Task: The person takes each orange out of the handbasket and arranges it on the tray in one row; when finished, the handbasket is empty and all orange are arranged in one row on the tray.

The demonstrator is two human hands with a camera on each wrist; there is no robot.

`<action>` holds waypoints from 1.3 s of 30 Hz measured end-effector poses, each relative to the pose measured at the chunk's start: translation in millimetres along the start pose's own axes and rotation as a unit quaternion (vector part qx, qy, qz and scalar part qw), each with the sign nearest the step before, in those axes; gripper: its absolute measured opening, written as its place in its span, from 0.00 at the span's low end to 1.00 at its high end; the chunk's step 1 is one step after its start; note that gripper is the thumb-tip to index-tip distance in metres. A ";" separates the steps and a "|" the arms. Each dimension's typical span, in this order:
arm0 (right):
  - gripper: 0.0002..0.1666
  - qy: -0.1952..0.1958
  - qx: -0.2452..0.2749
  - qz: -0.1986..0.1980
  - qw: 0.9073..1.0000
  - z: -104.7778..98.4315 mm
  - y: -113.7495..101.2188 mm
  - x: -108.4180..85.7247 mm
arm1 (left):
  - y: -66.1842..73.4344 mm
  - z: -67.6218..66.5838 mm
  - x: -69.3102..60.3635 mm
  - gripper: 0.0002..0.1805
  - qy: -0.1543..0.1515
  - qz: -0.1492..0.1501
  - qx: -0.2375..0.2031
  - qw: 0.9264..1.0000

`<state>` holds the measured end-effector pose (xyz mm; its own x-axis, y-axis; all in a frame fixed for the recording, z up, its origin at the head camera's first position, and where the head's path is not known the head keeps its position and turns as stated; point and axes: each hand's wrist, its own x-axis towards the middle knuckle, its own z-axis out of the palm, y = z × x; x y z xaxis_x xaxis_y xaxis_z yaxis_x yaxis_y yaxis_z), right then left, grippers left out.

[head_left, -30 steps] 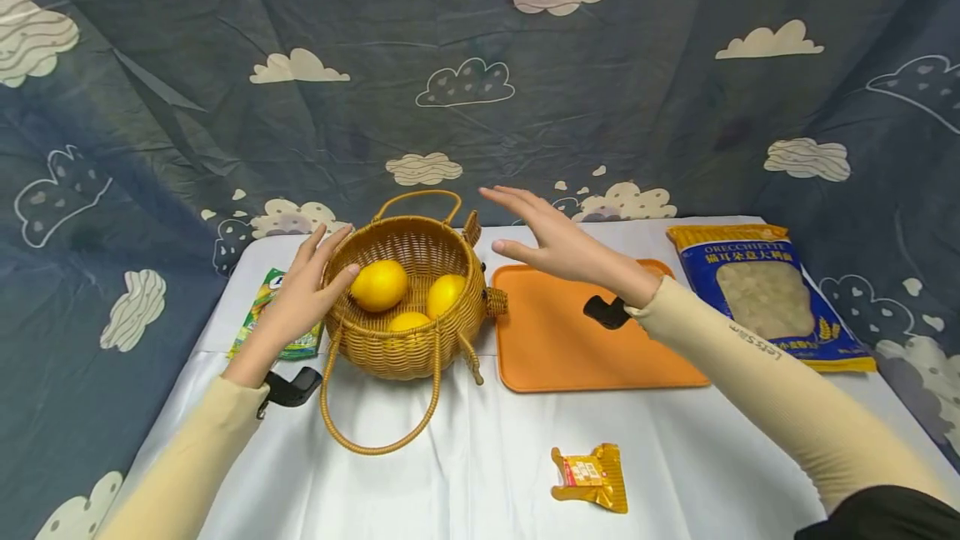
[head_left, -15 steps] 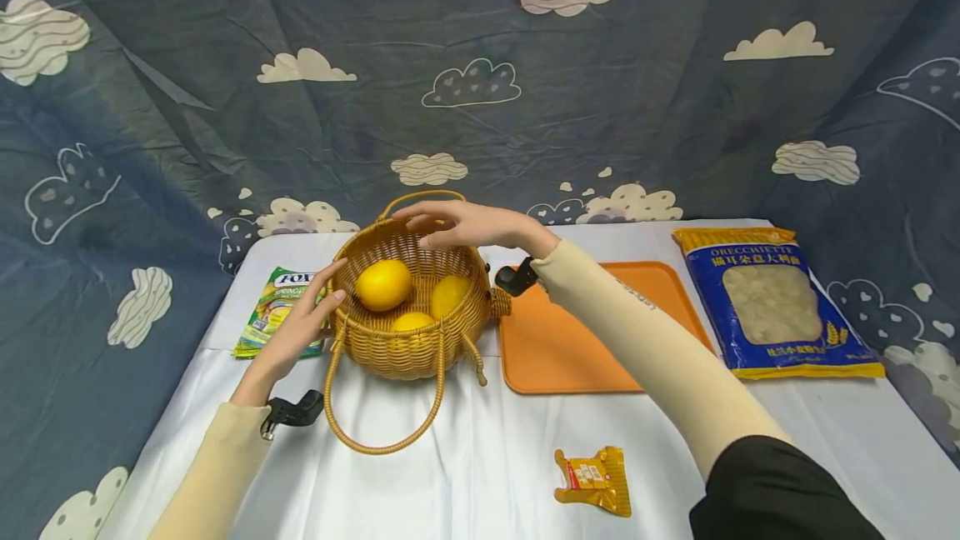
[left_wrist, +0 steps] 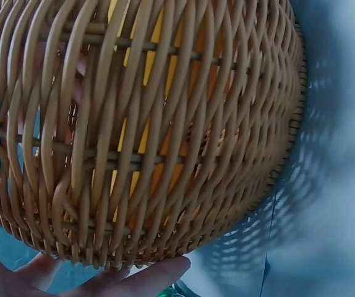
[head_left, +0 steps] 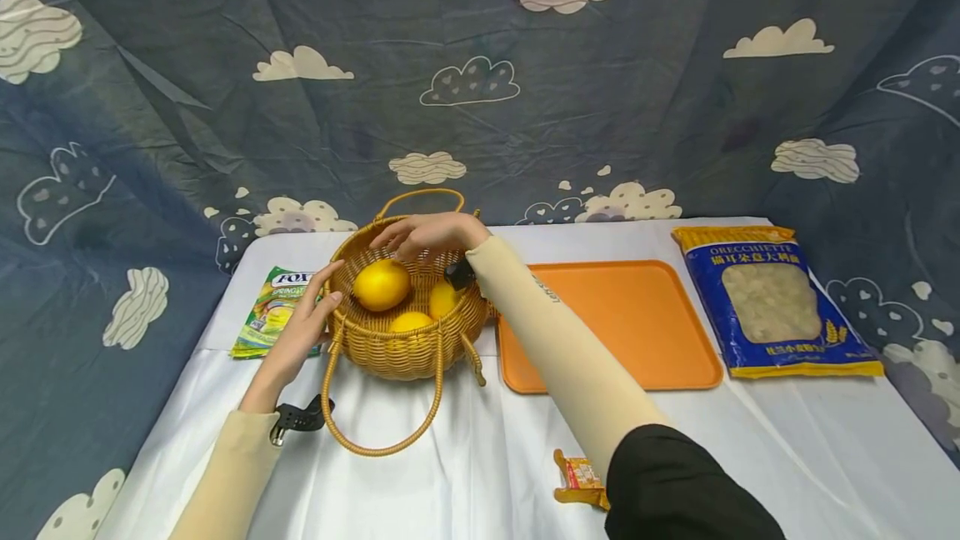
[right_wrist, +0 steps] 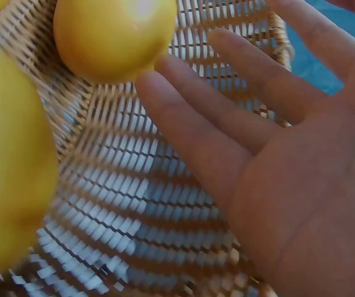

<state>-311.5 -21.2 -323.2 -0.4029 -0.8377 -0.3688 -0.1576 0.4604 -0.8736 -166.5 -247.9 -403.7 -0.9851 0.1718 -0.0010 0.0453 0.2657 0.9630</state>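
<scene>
A round wicker basket [head_left: 390, 357] with two loop handles stands left of the table's middle. Inside lie a lemon [head_left: 381, 284] at the left, a second lemon [head_left: 444, 298] at the right, and a third lemon [head_left: 409, 322] at the front. My left hand [head_left: 296, 336] rests against the basket's left side; in the left wrist view its fingers [left_wrist: 159, 275] lie along the woven wall. Over the basket's opening, my right hand [head_left: 431, 234] reaches in from the right, holding nothing. Its fingertips [right_wrist: 149, 83] are right by a lemon [right_wrist: 115, 37] in the right wrist view.
An orange tray [head_left: 615, 298] lies right of the basket, with a blue-and-yellow orecchiette bag [head_left: 768, 298] beyond it. A green packet [head_left: 262, 315] is behind my left hand. The right sleeve partly covers a small golden snack wrapper [head_left: 577, 477] in front.
My right hand has swung left from above the tray into the basket's opening and lowered toward the left lemon. My left hand has settled slightly lower at the basket's side. The basket stays put.
</scene>
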 end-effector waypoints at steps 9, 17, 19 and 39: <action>0.30 0.006 -0.048 -0.009 0.999 9.1 5.8 26.3 | 2.6 0.7 0.9 0.30 0.010 -0.006 0.005 1.000; 0.29 -0.007 -0.073 0.034 0.997 16.0 7.5 34.8 | 1.5 1.8 2.6 0.30 0.012 0.004 0.004 1.000; 0.29 -0.002 -0.079 0.050 0.996 16.5 7.2 34.0 | 1.3 2.2 2.3 0.30 0.014 0.004 0.006 1.000; 0.36 0.011 -0.113 0.134 0.984 30.1 6.8 42.2 | 4.7 6.0 -3.8 0.30 0.024 -0.007 0.020 0.999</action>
<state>-302.4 -62.3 -354.3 -0.4764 -0.6719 -0.5671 -0.2383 0.7195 -0.6523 -161.5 -241.6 -400.8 -0.9925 0.1220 0.0001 0.0376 0.3049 0.9517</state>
